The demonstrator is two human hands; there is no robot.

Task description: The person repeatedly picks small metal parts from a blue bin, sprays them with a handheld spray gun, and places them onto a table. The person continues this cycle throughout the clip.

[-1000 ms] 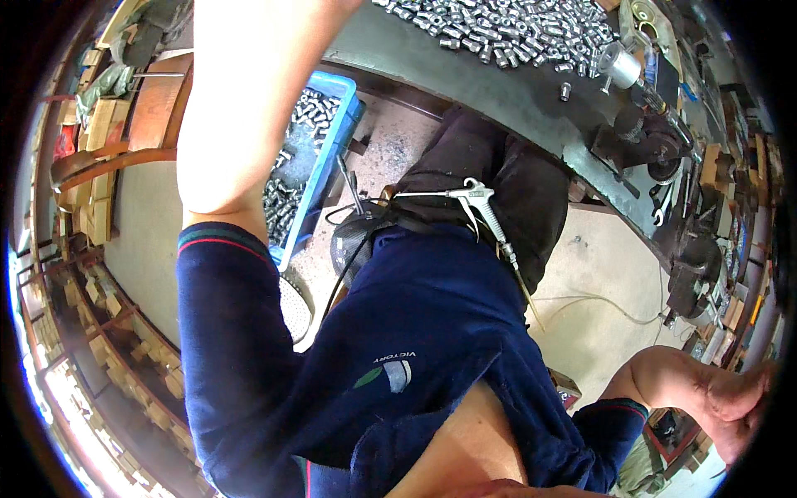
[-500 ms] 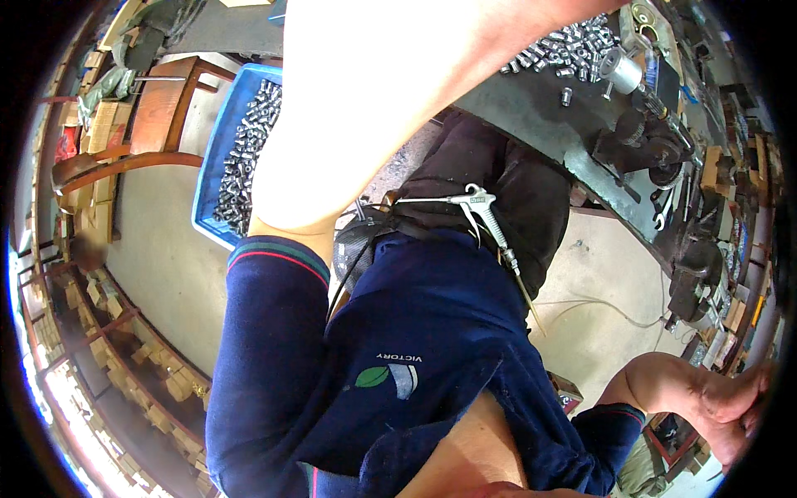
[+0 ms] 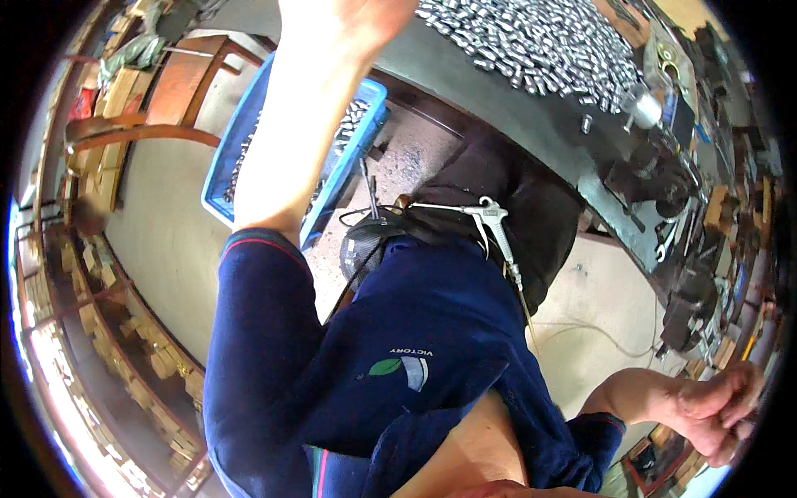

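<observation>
Dark blue shirt, chest: a single short line of pale capital lettering, legible and inverted in this view, set on the waist side of a printed emblem that joins a green leaf to a whitish, blue-edged shape. Silver air blow gun, lying across the lap: any marking on its body is too small to read.

Wooden chair, pale floor, loaded shelves

L forearm extended fwd, L hand partly cut off; R forearm bent, R hand w/ fingers curled.
</observation>
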